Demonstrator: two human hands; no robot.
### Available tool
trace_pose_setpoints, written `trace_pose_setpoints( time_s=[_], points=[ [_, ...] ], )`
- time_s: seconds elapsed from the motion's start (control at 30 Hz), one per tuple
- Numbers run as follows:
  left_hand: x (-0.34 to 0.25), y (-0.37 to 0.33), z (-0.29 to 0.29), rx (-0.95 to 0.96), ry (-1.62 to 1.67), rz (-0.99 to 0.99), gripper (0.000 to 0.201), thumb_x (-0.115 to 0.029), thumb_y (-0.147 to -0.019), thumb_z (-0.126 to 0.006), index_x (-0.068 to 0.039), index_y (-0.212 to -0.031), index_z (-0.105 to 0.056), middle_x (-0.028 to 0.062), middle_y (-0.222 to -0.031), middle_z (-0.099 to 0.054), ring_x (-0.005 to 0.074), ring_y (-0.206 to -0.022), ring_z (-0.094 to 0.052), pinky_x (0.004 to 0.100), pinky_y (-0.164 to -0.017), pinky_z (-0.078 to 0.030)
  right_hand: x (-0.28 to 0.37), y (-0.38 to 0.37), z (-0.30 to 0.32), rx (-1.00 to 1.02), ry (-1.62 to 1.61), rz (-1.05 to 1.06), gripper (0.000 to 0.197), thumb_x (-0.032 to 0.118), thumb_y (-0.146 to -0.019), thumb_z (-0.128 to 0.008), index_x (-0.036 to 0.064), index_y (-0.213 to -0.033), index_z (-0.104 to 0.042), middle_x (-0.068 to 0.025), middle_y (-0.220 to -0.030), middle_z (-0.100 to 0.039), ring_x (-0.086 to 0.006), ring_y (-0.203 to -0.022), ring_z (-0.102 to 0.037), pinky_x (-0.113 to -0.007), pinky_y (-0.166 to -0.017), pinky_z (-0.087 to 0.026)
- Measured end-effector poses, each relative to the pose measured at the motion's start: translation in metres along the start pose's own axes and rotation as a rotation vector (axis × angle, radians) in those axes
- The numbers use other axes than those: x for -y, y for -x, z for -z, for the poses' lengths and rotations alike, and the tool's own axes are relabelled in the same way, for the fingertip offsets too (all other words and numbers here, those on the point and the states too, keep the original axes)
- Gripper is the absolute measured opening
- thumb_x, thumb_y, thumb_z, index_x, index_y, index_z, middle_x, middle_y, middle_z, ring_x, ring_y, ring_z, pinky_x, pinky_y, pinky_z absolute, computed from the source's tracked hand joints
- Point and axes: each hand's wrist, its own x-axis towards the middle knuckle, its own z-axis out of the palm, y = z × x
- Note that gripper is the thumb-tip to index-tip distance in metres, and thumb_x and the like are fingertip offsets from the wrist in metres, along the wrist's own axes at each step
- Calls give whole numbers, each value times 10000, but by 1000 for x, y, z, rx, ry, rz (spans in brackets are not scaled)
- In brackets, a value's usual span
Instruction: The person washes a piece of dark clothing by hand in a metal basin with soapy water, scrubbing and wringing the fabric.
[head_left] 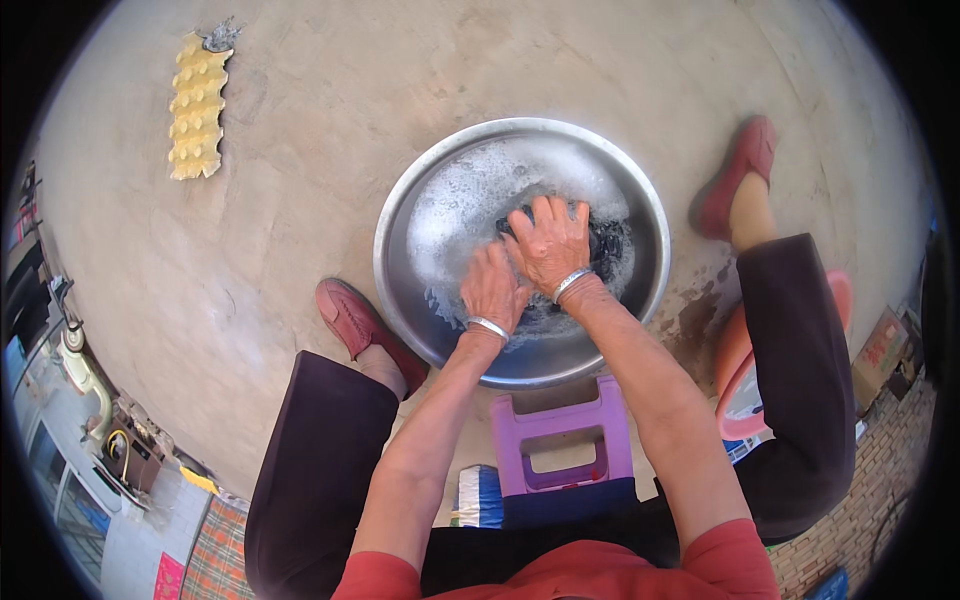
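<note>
We are sitting over a bare, earth-coloured floor (300, 120), and our dark trousers (320, 450) are flanking a wide metal basin (525, 127), which is holding water and white suds (455, 205). At our right leg, a pink tub (733, 350) is standing partly hidden by the trousers. Between our knees, a purple stool (515, 445) is showing just on the near side of the basin. A yellow egg tray (198, 108) is lying farther off to the left, well apart from the basin. We are wearing red shoes (355, 318), one on each side of the basin. Inside it, a dark bundle (608, 245) is lying in the suds, right of the middle. Our right hand (550, 245) is pressing onto it with bent fingers, and our left hand (493, 287), blurred, is working close beside; whether either is gripping, we cannot tell. We are wearing silver-coloured bracelets (488, 326).
</note>
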Motion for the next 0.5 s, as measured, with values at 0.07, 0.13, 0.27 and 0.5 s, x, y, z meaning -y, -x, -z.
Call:
trace_pose_setpoints(
  time_s=[0.07,0.13,0.27,0.5],
  points=[
    [1,-10,9,35,51,55,630,-296,-693,-798,-24,-1149,-460,198,-1099,-544,396,-979,-575,471,-776,-475,12,-29,24,358,-108,-180,252,308,-795,-669,149,-987,-631,-122,-1109,-623,-280,-1041,-604,-509,-837,-407],
    [-5,-22,16,108,119,136,644,-329,-707,-795,-13,-1159,-462,203,-1073,-557,405,-945,-586,481,-758,-480,3,-31,7,447,-59,-64,315,391,-874,-561,129,-1013,-666,-131,-1089,-672,-297,-1021,-646,-511,-841,-456],
    [-20,-13,48,-158,98,-11,646,-328,-701,-800,-34,-1174,-471,204,-1071,-550,409,-952,-582,480,-760,-483,0,-48,29,-25,-435,-503,431,455,-837,-558,80,-997,-696,-147,-1030,-693,-341,-1018,-633,-490,-823,-482],
    [-31,40,62,-358,-79,-393,523,-75,-569,-787,-77,-1030,-540,163,-1094,-476,347,-1037,-485,457,-864,-400,-38,34,68,-74,-1018,-399,277,211,-754,-738,4,-910,-642,-76,-824,-644,-159,-720,-576,-321,-643,-466]
  ],
)
